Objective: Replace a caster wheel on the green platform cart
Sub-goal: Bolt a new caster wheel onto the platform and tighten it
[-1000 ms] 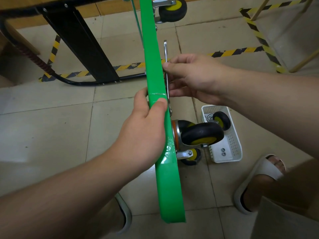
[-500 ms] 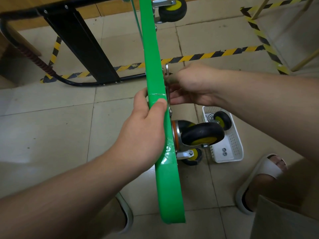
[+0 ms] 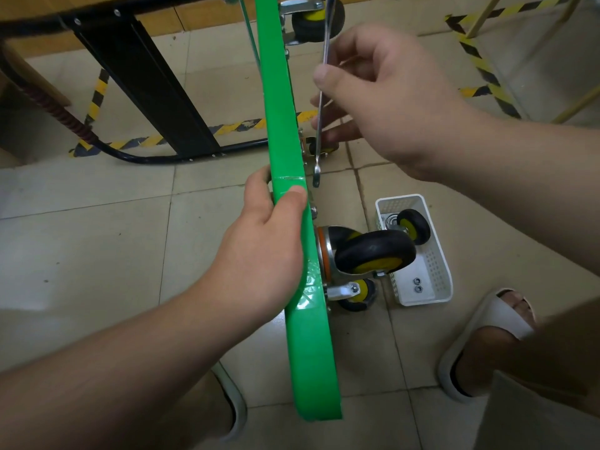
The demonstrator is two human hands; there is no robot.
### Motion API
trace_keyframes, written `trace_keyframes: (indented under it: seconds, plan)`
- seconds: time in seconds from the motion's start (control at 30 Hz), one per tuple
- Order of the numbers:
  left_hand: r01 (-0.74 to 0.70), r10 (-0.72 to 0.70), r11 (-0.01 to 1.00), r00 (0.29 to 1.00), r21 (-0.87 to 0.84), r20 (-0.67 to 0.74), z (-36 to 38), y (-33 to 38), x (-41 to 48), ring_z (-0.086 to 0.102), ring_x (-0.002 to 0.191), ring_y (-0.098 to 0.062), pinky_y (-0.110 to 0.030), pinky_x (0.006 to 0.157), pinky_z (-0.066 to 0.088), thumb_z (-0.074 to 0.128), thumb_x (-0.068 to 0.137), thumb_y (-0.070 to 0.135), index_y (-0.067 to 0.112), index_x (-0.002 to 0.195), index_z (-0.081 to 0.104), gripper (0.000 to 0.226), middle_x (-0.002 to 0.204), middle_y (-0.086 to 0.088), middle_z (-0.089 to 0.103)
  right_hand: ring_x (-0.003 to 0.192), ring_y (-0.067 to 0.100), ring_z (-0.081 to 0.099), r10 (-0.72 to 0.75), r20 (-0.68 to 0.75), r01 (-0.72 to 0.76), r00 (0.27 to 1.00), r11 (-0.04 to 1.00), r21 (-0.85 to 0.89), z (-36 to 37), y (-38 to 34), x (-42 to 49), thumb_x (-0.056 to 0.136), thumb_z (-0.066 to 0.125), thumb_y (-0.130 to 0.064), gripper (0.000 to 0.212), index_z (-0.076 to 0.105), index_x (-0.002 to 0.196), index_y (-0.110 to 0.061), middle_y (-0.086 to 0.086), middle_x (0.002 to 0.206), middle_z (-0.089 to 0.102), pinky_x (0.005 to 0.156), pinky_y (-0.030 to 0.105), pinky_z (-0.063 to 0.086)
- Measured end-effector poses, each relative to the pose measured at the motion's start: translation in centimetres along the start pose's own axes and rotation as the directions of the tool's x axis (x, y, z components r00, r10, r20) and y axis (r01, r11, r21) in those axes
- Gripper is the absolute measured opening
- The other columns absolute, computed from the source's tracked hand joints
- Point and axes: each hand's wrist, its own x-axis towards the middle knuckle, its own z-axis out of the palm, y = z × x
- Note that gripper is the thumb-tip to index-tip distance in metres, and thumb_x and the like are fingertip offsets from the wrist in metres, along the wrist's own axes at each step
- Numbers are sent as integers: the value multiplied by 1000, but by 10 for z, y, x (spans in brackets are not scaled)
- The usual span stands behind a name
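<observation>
The green platform cart [image 3: 285, 125] stands on its side, edge toward me. My left hand [image 3: 266, 248] grips that edge, thumb over the top. My right hand [image 3: 383, 99] pinches a slim silver wrench [image 3: 323, 92] that hangs nearly upright beside the cart's underside, its lower jaw just clear of the bolts [image 3: 312, 211]. A black and yellow caster wheel [image 3: 373, 254] sticks out from the underside below my left hand. Another caster [image 3: 355, 295] sits lower behind it, and a third caster [image 3: 311, 21] is at the far end.
A white plastic basket [image 3: 435, 280] on the tile floor holds a loose caster wheel [image 3: 412, 225] and two nuts [image 3: 417, 285]. A black table leg [image 3: 146, 92] and its base bar stand to the left. Hazard tape crosses the floor. My sandalled foot [image 3: 487, 332] is at the right.
My right hand has lifted away from the cart's underside with the wrench, which now stands taller and free of the bolts. My left hand has kept its grip.
</observation>
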Motion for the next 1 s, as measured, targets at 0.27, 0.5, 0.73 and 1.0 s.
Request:
trace_keyframes:
  seconds: [0.27, 0.5, 0.73, 1.0]
  plan:
    - [0, 0, 1000, 1000, 9, -6, 0, -1, 1, 64, 68, 1, -15, 49, 42, 31, 104, 48, 48, 142, 31, 38, 94, 19, 61, 94, 26, 71, -263, 105, 267, 959, 964, -21, 0, -4, -25, 100, 57, -19, 26, 56, 116, 2, 15, 102, 68, 73, 34, 63]
    - [0, 0, 1000, 1000, 10, -21, 0, -2, 3, 62, 68, -1, -15, 49, 43, 33, 104, 47, 49, 139, 34, 36, 85, 11, 62, 94, 31, 70, -283, 132, 284, 950, 959, 9, 4, 1, -33, 99, 59, -17, 27, 55, 116, 3, 18, 105, 66, 76, 38, 62]
    - [-3, 3, 1000, 1000, 9, -20, 1, -2, 3, 64, 68, -7, -19, 53, 46, 33, 104, 47, 49, 142, 33, 37, 87, 12, 63, 97, 30, 70, -296, 137, 297, 945, 955, 13, 2, 3, -35, 99, 58, -17, 27, 54, 117, 4, 20, 107, 65, 78, 42, 61]
    - [-2, 2, 1000, 1000, 28, -22, 0, -2, 3, 58, 64, 11, -8, 44, 40, 32, 105, 46, 48, 140, 33, 36, 84, 13, 60, 97, 29, 70, -289, 119, 288, 950, 957, 32, 2, 4, -34, 98, 59, -16, 23, 55, 115, -1, 17, 107, 66, 79, 39, 62]
